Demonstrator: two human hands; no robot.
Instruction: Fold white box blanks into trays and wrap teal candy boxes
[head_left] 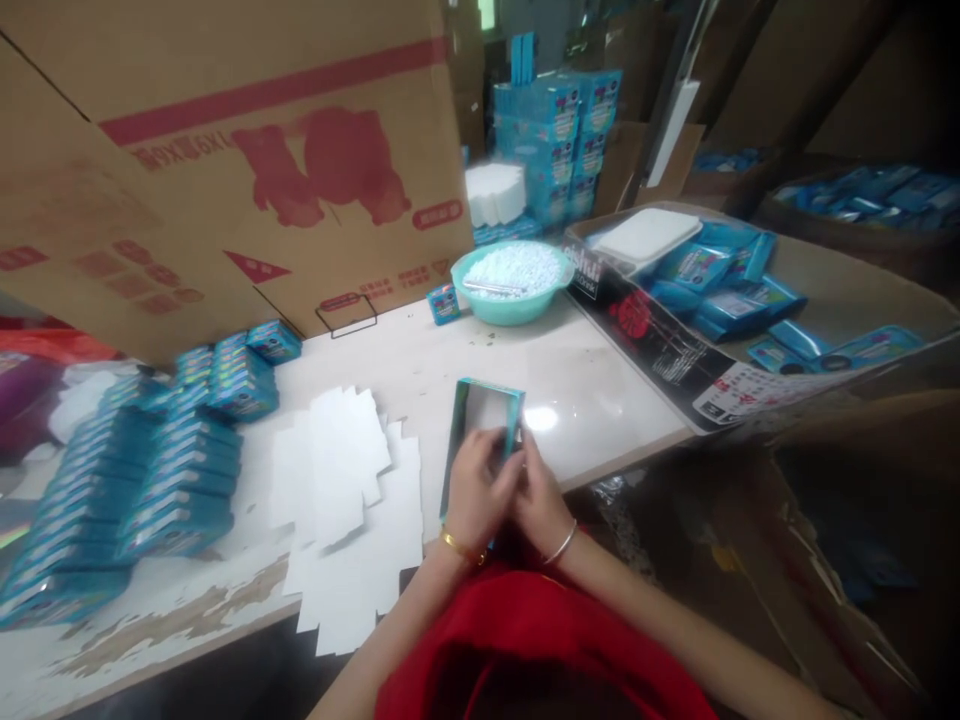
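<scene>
Both my hands hold a small teal carton (482, 412) at the table's near edge; its open, white inside faces me. My left hand (475, 493), with a gold bangle on the wrist, grips the carton's lower left side, fingers curled. My right hand (538, 500), with a silver bangle, pinches the lower right corner. A loose spread of flat white card blanks (346, 500) lies just left of my hands. Rows of finished teal boxes (157, 470) lie farther left.
A teal bowl (512, 285) of small white pieces sits at the back of the white table (600, 400). A big brown cardboard box (247, 160) looms at the back left. A cardboard tray (675, 350) on the right holds teal packs. Stacked teal boxes (559, 140) stand behind.
</scene>
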